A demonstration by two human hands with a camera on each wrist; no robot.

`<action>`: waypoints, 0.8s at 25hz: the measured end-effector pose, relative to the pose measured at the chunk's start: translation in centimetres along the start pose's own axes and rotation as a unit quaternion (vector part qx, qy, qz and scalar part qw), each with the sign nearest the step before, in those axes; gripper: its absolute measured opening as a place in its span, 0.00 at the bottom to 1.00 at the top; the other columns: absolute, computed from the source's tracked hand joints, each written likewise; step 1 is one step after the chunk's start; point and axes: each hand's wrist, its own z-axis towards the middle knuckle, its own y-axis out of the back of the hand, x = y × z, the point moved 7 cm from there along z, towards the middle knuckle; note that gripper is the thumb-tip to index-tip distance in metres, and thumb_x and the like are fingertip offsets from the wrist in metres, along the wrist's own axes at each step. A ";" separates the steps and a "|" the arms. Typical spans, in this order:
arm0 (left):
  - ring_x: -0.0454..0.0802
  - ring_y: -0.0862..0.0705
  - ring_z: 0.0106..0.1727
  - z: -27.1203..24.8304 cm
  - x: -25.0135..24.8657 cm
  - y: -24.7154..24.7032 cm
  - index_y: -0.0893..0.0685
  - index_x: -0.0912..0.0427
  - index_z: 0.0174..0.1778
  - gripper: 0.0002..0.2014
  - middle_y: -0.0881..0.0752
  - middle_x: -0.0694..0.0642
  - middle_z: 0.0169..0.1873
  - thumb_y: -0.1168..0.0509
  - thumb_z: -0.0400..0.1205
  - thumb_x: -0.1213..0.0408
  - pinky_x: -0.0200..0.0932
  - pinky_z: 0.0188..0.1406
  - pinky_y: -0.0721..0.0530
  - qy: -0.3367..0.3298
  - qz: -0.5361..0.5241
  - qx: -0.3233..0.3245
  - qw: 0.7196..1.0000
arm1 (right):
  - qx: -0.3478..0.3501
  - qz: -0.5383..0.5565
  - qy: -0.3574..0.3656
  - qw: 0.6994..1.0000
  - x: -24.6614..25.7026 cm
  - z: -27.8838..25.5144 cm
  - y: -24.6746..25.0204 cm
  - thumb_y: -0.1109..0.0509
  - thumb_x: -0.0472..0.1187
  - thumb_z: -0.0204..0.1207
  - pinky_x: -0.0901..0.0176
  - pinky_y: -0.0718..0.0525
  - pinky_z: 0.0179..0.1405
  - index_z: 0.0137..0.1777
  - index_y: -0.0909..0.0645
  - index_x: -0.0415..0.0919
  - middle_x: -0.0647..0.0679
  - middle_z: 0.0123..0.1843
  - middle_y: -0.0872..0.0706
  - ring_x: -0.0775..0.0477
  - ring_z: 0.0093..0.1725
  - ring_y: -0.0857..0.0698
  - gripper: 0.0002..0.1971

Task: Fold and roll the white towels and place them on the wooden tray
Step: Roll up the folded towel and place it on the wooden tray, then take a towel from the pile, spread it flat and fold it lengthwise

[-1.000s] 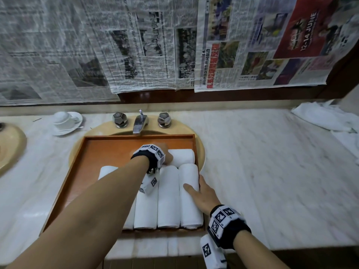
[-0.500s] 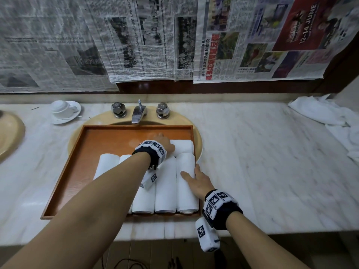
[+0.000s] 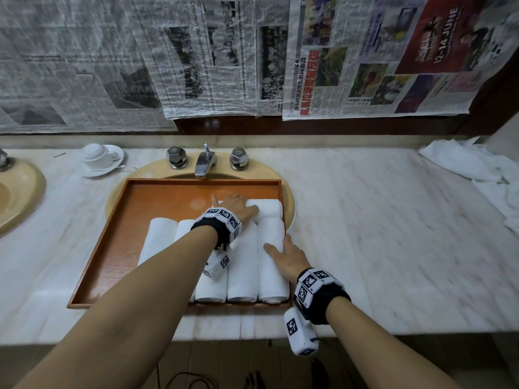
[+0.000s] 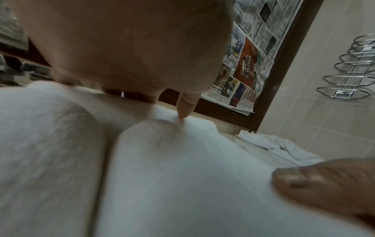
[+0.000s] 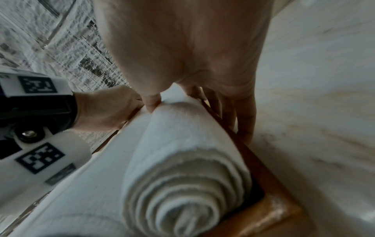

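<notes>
Marble counter (image 3: 365, 234) with newspaper sheets (image 3: 196, 57) taped over the wall behind it. Far out beyond the left hand's thumb side sits an upturned cup on a saucer (image 3: 99, 158). Wooden tray (image 3: 112, 248) rests across the sink basin (image 3: 289, 203), probably to give a flat spot within easy reach; taps (image 3: 206, 161) stand just past the fingertips.

Under the left forearm lie four rolled towels (image 3: 160, 240) side by side, packed touching along the tray's near edge, likely so that they cannot unroll. Left hand (image 3: 234, 206) reaches over them, fingers fairly straight and spread, pressing flat on a fifth roll, the crosswise roll (image 3: 266, 209), which lies across the far ends of the right-hand rolls. In the left wrist view a fingertip (image 4: 183, 110) pokes down into the seam where this roll meets the one below, so this looks like snugging it into the tray's far right corner.

Right hand (image 3: 286, 256) lies open on the rightmost roll (image 3: 273, 273), thumb on the cloth. In the right wrist view its fingers (image 5: 241, 115) hang outside the tray rim (image 5: 261, 168), probably bracing row and tray against the push. Neither hand grips anything.

Well beyond the right hand's outer side, a loose towel pile (image 3: 471, 167) lies on the counter, unfolded; I judge that the task is mid-way, with more to roll.
</notes>
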 end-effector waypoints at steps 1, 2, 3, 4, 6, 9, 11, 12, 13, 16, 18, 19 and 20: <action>0.55 0.41 0.83 -0.1 0.2 0.1 0.30 0.53 0.78 0.27 0.33 0.56 0.80 0.49 0.85 0.44 0.70 0.77 0.64 0.000 -0.006 -0.003 1.000 | 0.000 0.000 -0.001 1.000 0.1 -0.1 0.0 0.39 0.63 0.80 0.44 0.30 0.75 0.86 0.54 0.42 0.39 0.81 0.32 0.37 0.76 0.29 0.43; 0.55 0.40 0.82 -0.2 0.3 0.3 0.28 0.54 0.77 0.27 0.32 0.56 0.80 0.50 0.85 0.44 0.70 0.78 0.63 0.001 -0.009 -0.008 1.000 | 0.002 -0.003 -0.002 1.000 0.2 -0.2 0.1 0.40 0.63 0.80 0.44 0.29 0.74 0.86 0.53 0.42 0.39 0.80 0.32 0.37 0.76 0.28 0.43; 0.55 0.37 0.81 -0.4 0.4 0.5 0.26 0.54 0.74 0.26 0.29 0.57 0.77 0.50 0.86 0.45 0.70 0.78 0.61 0.004 -0.015 -0.014 1.000 | 0.007 -0.011 -0.004 1.000 0.4 -0.4 0.3 0.40 0.62 0.81 0.45 0.28 0.73 0.86 0.51 0.41 0.39 0.80 0.31 0.36 0.75 0.27 0.41; 0.56 0.33 0.78 -0.7 0.4 0.8 0.22 0.56 0.70 0.24 0.24 0.57 0.73 0.50 0.87 0.46 0.69 0.79 0.58 0.012 -0.025 -0.024 0.999 | 0.014 -0.027 -0.005 1.000 0.9 -0.7 0.6 0.41 0.62 0.82 0.46 0.27 0.72 0.85 0.48 0.40 0.39 0.79 0.30 0.36 0.74 0.26 0.40; 0.57 0.23 0.66 -1.8 -0.2 1.9 0.17 0.59 0.57 0.19 0.16 0.58 0.58 0.48 0.87 0.50 0.67 0.80 0.50 0.031 -0.055 -0.065 0.996 | 0.015 -0.058 0.005 0.998 2.4 -1.2 2.0 0.44 0.60 0.84 0.48 0.26 0.71 0.82 0.40 0.38 0.38 0.78 0.28 0.36 0.73 0.26 0.35; 0.56 0.21 0.47 -3.8 -3.2 3.9 0.18 0.56 0.44 0.11 0.16 0.55 0.42 0.43 0.84 0.57 0.60 0.73 0.31 0.032 -0.117 -0.158 0.980 | -0.011 -0.083 0.037 0.996 5.1 -1.8 6.5 0.40 0.53 0.84 0.49 0.21 0.65 0.77 0.30 0.38 0.38 0.75 0.24 0.36 0.69 0.22 0.27; 0.59 0.17 0.50 -4.5 -6.4 4.6 0.15 0.53 0.45 0.10 0.12 0.57 0.45 0.41 0.83 0.57 0.55 0.65 0.22 0.011 -0.181 -0.187 0.965 | -0.039 -0.082 0.051 0.995 5.9 -1.8 10.5 0.37 0.49 0.83 0.48 0.20 0.65 0.76 0.28 0.39 0.40 0.75 0.24 0.38 0.69 0.22 0.24; 0.60 0.16 0.53 -4.5 -8.6 4.7 0.13 0.54 0.49 0.11 0.11 0.58 0.49 0.40 0.82 0.57 0.54 0.62 0.20 -0.006 -0.204 -0.191 0.960 | -0.055 -0.064 0.054 0.995 5.7 -1.8 12.7 0.36 0.48 0.82 0.49 0.21 0.67 0.76 0.27 0.41 0.42 0.76 0.25 0.39 0.70 0.22 0.24; 0.60 0.15 0.55 -4.3 -11.3 4.7 0.12 0.55 0.51 0.12 0.10 0.59 0.51 0.40 0.82 0.57 0.53 0.61 0.19 -0.023 -0.214 -0.190 0.958 | -0.072 -0.049 0.056 0.995 5.0 -1.9 15.3 0.34 0.48 0.81 0.50 0.22 0.67 0.75 0.26 0.42 0.43 0.77 0.25 0.40 0.70 0.22 0.24; 0.59 0.15 0.54 -3.3 -20.3 4.0 0.12 0.57 0.53 0.12 0.10 0.58 0.51 0.39 0.82 0.58 0.50 0.56 0.17 -0.081 -0.213 -0.182 0.957 | -0.121 -0.029 0.071 0.990 1.7 -2.9 23.1 0.32 0.46 0.81 0.59 0.26 0.65 0.73 0.23 0.42 0.44 0.76 0.24 0.43 0.71 0.22 0.22; 0.59 0.15 0.54 -2.4 -28.8 2.3 0.11 0.58 0.54 0.13 0.10 0.57 0.51 0.38 0.83 0.57 0.48 0.54 0.17 -0.133 -0.206 -0.164 0.955 | -0.172 -0.017 0.070 0.983 -2.9 -4.4 29.7 0.31 0.45 0.81 0.63 0.28 0.64 0.72 0.21 0.40 0.44 0.75 0.22 0.44 0.72 0.23 0.20; 0.59 0.15 0.54 -2.2 -32.7 1.1 0.11 0.58 0.55 0.13 0.10 0.57 0.51 0.37 0.83 0.57 0.47 0.54 0.18 -0.157 -0.200 -0.151 0.955 | -0.193 -0.009 0.060 0.979 -5.5 -4.9 32.4 0.31 0.44 0.81 0.63 0.28 0.65 0.71 0.20 0.40 0.45 0.74 0.22 0.44 0.72 0.22 0.19; 0.58 0.15 0.55 -2.0 -37.8 -0.4 0.11 0.59 0.55 0.13 0.10 0.56 0.52 0.37 0.83 0.57 0.46 0.54 0.18 -0.186 -0.196 -0.131 0.954 | -0.220 0.000 0.046 0.975 -9.1 -5.5 35.8 0.31 0.43 0.81 0.62 0.28 0.66 0.69 0.19 0.41 0.45 0.74 0.21 0.44 0.71 0.22 0.18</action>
